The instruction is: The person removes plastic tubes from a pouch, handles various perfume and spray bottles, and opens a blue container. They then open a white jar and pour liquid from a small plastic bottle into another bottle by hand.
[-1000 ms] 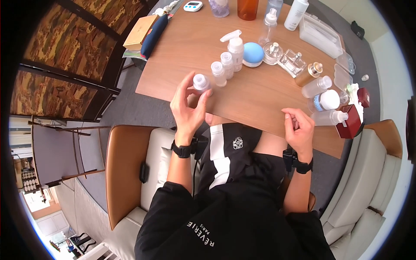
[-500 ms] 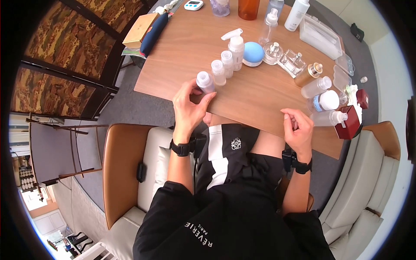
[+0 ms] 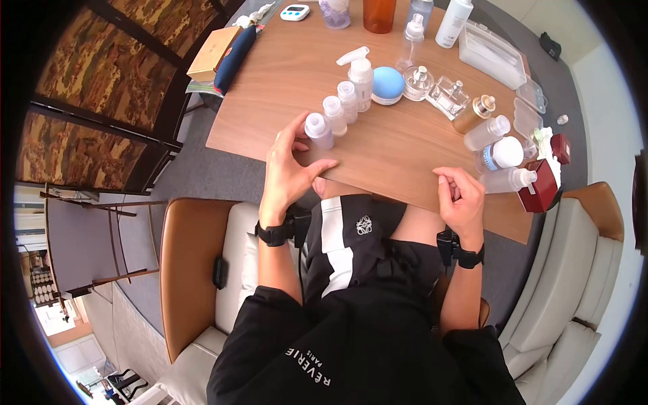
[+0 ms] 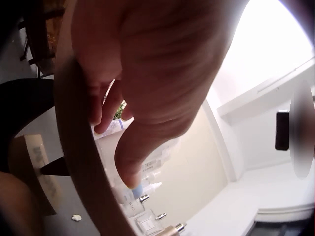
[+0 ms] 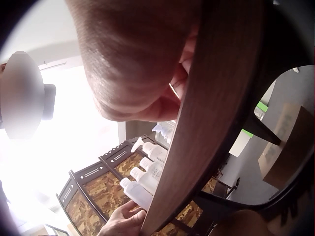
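Note:
A translucent bottle with an open neck (image 3: 319, 131) stands upright at the near end of a slanting row on the wooden table. My left hand (image 3: 283, 172) is beside it, fingers along its left side and thumb spread away from it. Two similar bottles, the nearer (image 3: 335, 115) and the farther (image 3: 347, 101), and a white pump bottle (image 3: 361, 84) continue the row. From the right wrist view, the row's nearest bottle (image 5: 137, 193) shows close to the left fingers. My right hand (image 3: 462, 197) rests at the table's front edge, fingers loosely curled, holding nothing.
Right of the row are a blue-lidded jar (image 3: 388, 84), glass perfume bottles (image 3: 449, 98), a gold-capped bottle (image 3: 474, 115), a white-capped jar (image 3: 503, 154) and a dark red box (image 3: 540, 189). A clear plastic case (image 3: 493, 54) lies farther back. The table (image 3: 391, 162) ends just before my lap.
My left hand has brought the open-necked bottle into line beside the other bottles. Its thumb has since moved off the bottle. My right hand has stayed at the table edge.

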A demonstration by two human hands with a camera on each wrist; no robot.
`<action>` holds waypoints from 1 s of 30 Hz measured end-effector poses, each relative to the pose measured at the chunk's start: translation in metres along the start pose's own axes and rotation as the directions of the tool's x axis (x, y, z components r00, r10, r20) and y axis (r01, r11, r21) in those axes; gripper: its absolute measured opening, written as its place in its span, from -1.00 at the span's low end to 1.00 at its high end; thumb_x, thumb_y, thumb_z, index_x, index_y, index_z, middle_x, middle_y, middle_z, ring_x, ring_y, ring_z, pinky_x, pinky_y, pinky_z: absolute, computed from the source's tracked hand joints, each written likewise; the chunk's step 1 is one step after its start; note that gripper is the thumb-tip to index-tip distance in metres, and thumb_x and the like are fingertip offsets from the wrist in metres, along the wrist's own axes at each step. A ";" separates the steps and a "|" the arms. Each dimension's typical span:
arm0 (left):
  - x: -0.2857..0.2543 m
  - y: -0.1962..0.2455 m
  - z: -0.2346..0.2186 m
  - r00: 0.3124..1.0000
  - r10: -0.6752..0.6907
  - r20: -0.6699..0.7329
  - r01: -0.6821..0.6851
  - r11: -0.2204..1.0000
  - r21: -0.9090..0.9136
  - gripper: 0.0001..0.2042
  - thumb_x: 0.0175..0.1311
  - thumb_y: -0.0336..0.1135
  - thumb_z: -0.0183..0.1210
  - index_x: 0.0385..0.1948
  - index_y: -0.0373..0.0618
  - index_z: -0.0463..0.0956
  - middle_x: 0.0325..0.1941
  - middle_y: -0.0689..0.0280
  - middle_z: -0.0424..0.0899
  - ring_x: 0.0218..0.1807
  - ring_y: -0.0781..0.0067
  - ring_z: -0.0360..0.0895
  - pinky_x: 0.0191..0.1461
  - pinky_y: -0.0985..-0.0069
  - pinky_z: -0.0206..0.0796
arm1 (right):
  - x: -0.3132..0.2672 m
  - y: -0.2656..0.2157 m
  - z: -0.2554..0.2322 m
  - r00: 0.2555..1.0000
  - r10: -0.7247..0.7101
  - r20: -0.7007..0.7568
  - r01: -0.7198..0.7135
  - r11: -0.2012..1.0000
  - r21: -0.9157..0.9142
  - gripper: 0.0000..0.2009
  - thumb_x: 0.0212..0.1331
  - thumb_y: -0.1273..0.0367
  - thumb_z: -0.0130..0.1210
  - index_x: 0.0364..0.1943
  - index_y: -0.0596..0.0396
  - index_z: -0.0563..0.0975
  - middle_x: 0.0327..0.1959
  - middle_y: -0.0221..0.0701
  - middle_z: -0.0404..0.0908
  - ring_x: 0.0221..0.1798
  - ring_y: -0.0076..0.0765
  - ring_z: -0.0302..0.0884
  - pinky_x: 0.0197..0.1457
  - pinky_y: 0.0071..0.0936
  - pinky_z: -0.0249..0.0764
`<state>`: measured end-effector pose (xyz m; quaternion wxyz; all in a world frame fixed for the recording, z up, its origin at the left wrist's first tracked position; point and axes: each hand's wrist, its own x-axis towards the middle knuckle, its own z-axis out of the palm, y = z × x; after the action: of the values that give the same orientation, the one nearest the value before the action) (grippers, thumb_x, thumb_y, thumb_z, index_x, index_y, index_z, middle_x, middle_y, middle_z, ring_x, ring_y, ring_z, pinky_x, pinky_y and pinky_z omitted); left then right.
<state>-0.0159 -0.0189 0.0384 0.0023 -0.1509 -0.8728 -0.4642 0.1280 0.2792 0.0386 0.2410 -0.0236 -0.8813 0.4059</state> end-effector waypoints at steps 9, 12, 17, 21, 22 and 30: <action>0.009 -0.036 -0.011 0.989 0.143 -0.036 -0.120 0.636 -0.762 -0.36 0.63 0.04 0.12 0.47 -0.34 0.33 0.32 0.00 0.58 0.33 0.20 0.58 0.39 0.30 0.45 | -0.002 0.003 0.000 1.000 0.030 0.005 -0.031 0.999 0.038 -0.90 0.26 0.61 0.21 -0.21 0.19 0.69 -0.50 -0.32 0.60 -0.63 -0.49 0.41 -0.52 -0.49 0.29; 0.008 -0.031 -0.005 0.997 0.004 -0.074 -0.058 0.654 -0.754 -0.49 0.71 -0.03 -0.01 0.34 -0.36 0.46 0.24 -0.01 0.65 0.22 0.23 0.65 0.31 0.33 0.52 | -0.002 0.002 0.001 0.999 0.038 -0.016 -0.037 0.998 0.047 -0.89 0.25 0.62 0.21 -0.21 0.19 0.69 -0.50 -0.31 0.60 -0.63 -0.46 0.42 -0.52 -0.47 0.29; 0.034 -0.016 -0.016 0.988 -0.036 -0.151 -0.061 0.807 -0.588 -0.62 0.67 -0.14 0.08 0.20 -0.28 0.60 0.09 0.10 0.71 0.05 0.39 0.71 0.10 0.42 0.59 | -0.002 0.001 0.001 0.999 0.047 -0.007 -0.046 0.997 0.060 -0.89 0.25 0.62 0.21 -0.21 0.19 0.69 -0.52 -0.31 0.60 -0.63 -0.47 0.41 -0.52 -0.47 0.30; 0.054 -0.029 -0.009 0.964 0.048 -0.261 -0.102 0.975 -0.199 -0.81 0.53 -0.34 0.22 0.00 -0.22 0.70 -0.05 0.21 0.75 -0.03 0.37 0.69 0.02 0.37 0.51 | -0.002 0.000 0.001 1.000 0.026 0.001 -0.026 0.999 0.024 -0.89 0.26 0.62 0.21 -0.20 0.20 0.69 -0.50 -0.30 0.61 -0.62 -0.48 0.43 -0.51 -0.48 0.31; 0.055 -0.036 -0.006 0.942 0.191 -0.275 -0.194 0.981 0.014 -0.84 0.49 -0.37 0.23 -0.04 -0.21 0.70 -0.07 0.19 0.74 0.00 0.24 0.66 0.06 0.30 0.48 | -0.002 0.000 0.002 1.000 0.025 -0.008 -0.025 0.999 0.020 -0.89 0.27 0.62 0.21 -0.19 0.19 0.69 -0.49 -0.31 0.62 -0.61 -0.50 0.45 -0.50 -0.49 0.32; 0.055 -0.042 -0.002 0.866 0.328 -0.378 -0.304 0.945 0.123 -0.91 0.34 -0.47 0.29 -0.19 -0.24 0.69 -0.19 0.06 0.74 -0.07 -0.08 0.63 0.05 0.14 0.46 | 0.004 -0.020 -0.004 0.999 -0.045 0.028 0.045 0.999 -0.030 -0.85 0.26 0.63 0.19 -0.18 0.20 0.72 -0.42 -0.34 0.68 -0.52 -0.50 0.53 -0.43 -0.54 0.39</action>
<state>-0.0797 -0.0280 0.0133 0.2580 -0.1951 -0.8311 -0.4524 0.1293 0.2694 0.0573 0.2377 -0.0020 -0.8908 0.3872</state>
